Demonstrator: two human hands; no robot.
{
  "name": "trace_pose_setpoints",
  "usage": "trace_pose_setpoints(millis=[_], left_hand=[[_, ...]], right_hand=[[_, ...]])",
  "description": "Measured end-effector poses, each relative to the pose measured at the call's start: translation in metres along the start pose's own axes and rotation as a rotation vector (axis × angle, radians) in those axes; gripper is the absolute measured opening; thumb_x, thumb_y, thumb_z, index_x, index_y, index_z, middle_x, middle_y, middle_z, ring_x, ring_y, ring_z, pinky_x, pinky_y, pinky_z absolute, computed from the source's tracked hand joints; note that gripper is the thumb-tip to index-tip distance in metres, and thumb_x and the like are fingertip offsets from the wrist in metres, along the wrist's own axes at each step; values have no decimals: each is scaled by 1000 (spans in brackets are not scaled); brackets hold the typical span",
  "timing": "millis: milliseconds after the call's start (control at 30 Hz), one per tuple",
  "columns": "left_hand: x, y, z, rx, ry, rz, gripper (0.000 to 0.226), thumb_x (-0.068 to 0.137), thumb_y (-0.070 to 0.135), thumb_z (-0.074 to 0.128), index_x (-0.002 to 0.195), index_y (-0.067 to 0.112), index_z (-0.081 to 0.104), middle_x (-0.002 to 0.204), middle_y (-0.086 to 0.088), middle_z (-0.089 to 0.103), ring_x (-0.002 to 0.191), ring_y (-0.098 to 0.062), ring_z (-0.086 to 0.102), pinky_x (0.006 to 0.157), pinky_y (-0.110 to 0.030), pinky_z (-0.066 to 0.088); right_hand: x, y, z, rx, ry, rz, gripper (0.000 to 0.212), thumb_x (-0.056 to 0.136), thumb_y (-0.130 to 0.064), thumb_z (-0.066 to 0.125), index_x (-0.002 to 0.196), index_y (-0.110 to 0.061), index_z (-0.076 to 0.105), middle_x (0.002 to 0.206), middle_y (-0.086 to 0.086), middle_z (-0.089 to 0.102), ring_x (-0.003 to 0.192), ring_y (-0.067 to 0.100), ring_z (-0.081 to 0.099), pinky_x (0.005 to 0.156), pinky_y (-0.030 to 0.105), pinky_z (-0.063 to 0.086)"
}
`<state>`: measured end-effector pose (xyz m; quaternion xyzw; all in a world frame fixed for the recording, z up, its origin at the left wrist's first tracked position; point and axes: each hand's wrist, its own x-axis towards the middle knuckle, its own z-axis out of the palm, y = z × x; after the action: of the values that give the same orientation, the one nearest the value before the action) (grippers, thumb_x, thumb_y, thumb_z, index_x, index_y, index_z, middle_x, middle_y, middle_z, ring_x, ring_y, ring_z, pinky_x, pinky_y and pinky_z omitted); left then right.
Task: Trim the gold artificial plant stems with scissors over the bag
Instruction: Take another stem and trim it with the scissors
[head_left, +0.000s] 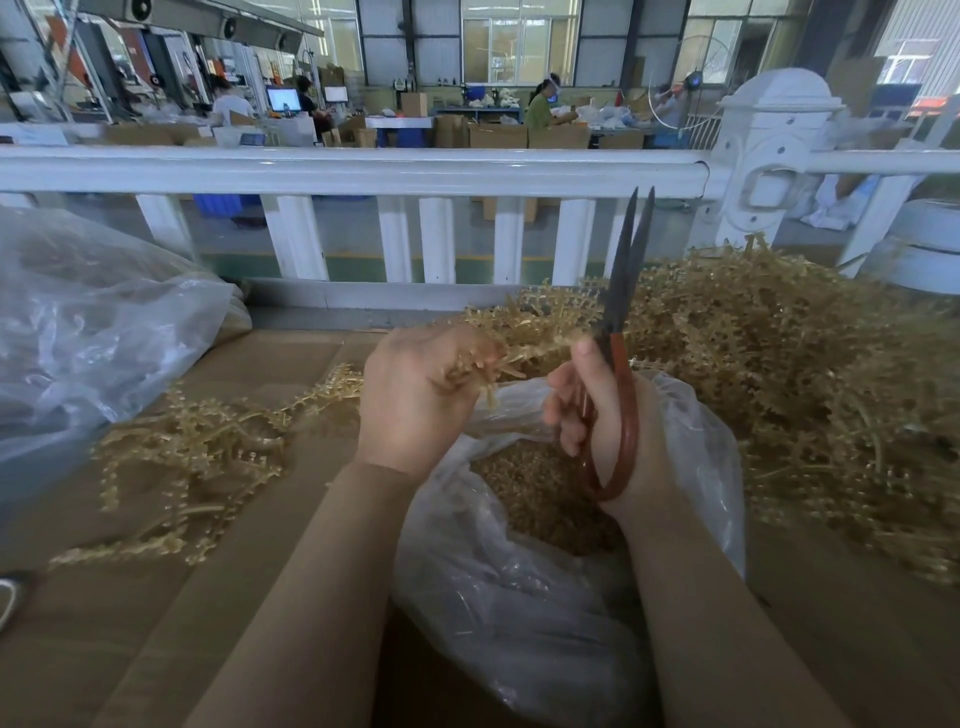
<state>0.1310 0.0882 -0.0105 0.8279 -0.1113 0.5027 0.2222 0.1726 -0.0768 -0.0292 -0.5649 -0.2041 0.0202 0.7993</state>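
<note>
My left hand (415, 395) grips a gold artificial plant stem (511, 358) by its cut end, just above the mouth of a clear plastic bag (519, 597). Gold trimmings (535, 493) lie inside the bag. My right hand (602, 415) holds red-handled scissors (623, 322) upright beside the stem, the dark blades slightly apart and pointing up. The blades touch no stem.
A large heap of gold stems (779, 364) fills the right side of the cardboard surface (208, 597). A smaller pile of gold stems (208, 447) lies at the left. Another clear bag (93, 322) bulges at far left. A white railing (363, 171) runs behind.
</note>
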Motion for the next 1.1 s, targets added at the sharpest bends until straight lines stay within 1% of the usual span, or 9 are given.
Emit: trace_pose_setpoints(millis=[267, 433, 533, 633, 733, 833, 933, 1033, 1100], left_hand=[[-3, -7, -1, 204, 65, 197, 34, 55, -17, 77, 72, 11, 70, 92, 4, 77, 77, -20, 72, 63, -37, 50], [-4, -7, 2, 183, 92, 194, 31, 59, -15, 73, 75, 11, 72, 96, 3, 76, 81, -21, 71, 68, -36, 51], [-6, -8, 4, 48, 91, -161, 43, 69, -6, 77, 103, 18, 67, 107, 9, 71, 90, -8, 66, 74, -33, 54], [-3, -5, 4, -224, 9, -662, 82, 69, 32, 91, 132, 32, 38, 113, 17, 58, 90, 2, 62, 70, -12, 51], [5, -8, 2, -482, -120, -1000, 79, 60, 56, 84, 123, 18, 53, 99, 6, 66, 87, -12, 66, 74, -23, 55], [3, -11, -4, -718, -424, -1050, 58, 54, 58, 79, 96, 18, 74, 95, -4, 77, 83, -19, 69, 71, -32, 57], [1, -8, -4, -975, -577, -1064, 36, 97, 41, 55, 106, 12, 75, 105, -11, 76, 95, -26, 70, 89, -44, 56], [4, -4, -9, -1169, -616, -1114, 79, 98, 66, 21, 117, 6, 70, 106, -17, 74, 103, -33, 70, 82, -42, 58], [5, -4, -12, -1187, -598, -1106, 99, 80, 85, 25, 125, 5, 63, 115, -19, 71, 110, -36, 68, 83, -43, 58]], right_hand=[[1, 0, 1, -15, 12, 16, 49, 83, -68, 59, 71, -22, 73, 56, 2, 61, 39, 10, 46, 38, 18, 36], [3, -1, -4, -33, -68, 62, 23, 85, -38, 76, 71, -20, 71, 60, 3, 63, 39, 10, 40, 38, 20, 30], [4, -1, -2, -36, -78, 78, 21, 78, -38, 75, 69, -19, 70, 63, 5, 65, 39, 10, 37, 39, 23, 26], [3, -1, -2, -19, -34, 73, 25, 75, -40, 73, 77, -15, 69, 65, 4, 66, 41, 11, 37, 40, 24, 25], [3, 1, -3, -33, -4, 46, 26, 78, -39, 72, 81, -13, 69, 66, 2, 68, 43, 12, 37, 41, 24, 26], [3, 2, -3, -8, -17, 30, 19, 83, -36, 72, 77, -18, 69, 66, 3, 66, 43, 12, 37, 41, 25, 26], [3, 2, -2, -1, -34, 14, 17, 85, -33, 71, 71, -24, 71, 63, 3, 63, 42, 9, 39, 41, 22, 29], [3, 3, -1, 17, -26, -5, 21, 89, -28, 69, 70, -20, 72, 60, 2, 60, 46, 8, 54, 41, 15, 34], [3, 2, -1, 15, -9, -6, 20, 87, -32, 70, 70, -22, 73, 61, 0, 62, 43, 6, 47, 40, 16, 32]])
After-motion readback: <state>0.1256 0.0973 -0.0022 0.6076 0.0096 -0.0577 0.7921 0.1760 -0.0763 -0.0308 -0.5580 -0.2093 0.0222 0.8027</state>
